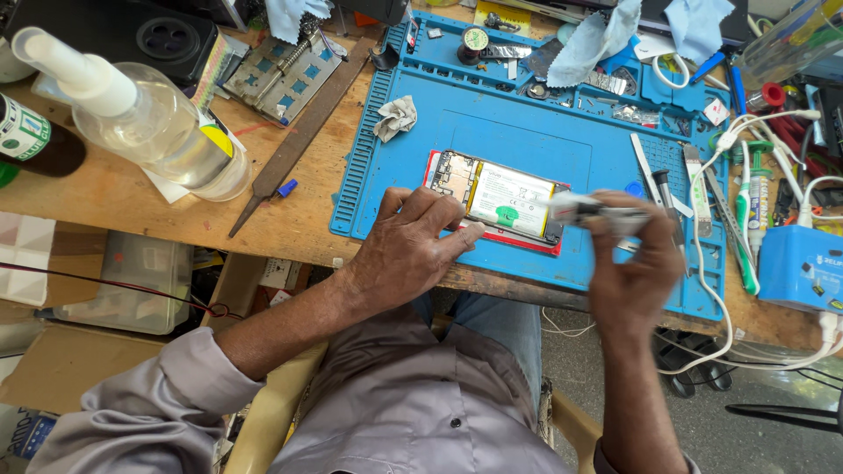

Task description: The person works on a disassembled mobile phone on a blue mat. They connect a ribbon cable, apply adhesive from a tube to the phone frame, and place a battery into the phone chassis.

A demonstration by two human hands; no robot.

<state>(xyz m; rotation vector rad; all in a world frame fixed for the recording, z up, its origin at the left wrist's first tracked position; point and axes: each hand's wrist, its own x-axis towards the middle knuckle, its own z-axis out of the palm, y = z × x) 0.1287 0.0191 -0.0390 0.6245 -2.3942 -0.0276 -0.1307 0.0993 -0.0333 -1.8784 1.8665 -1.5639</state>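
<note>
I look down on a cluttered wooden worktop with a blue repair mat laid on it. My left hand rests flat at the mat's near edge, fingers spread and pressing on the near left corner of an opened phone. The phone lies face down with its back cover off, showing a pale battery and a circuit board, and a red frame edge shows along its near side. It sits between my two hands, touching the left one.

My right hand is raised just to the right of the phone and is blurred. Its fingers are curled shut around a small whitish tool, whose tip points left over the phone's right end. I cannot tell whether the tip touches the phone.

Beyond my left hand, a crumpled grey cloth lies on the mat. Further left, off the mat, a long dark metal file lies slantwise on the wood, and a clear spray bottle lies on its side beyond that. To the right of my right hand are tweezers and thin metal tools, white cables and a blue box.
</note>
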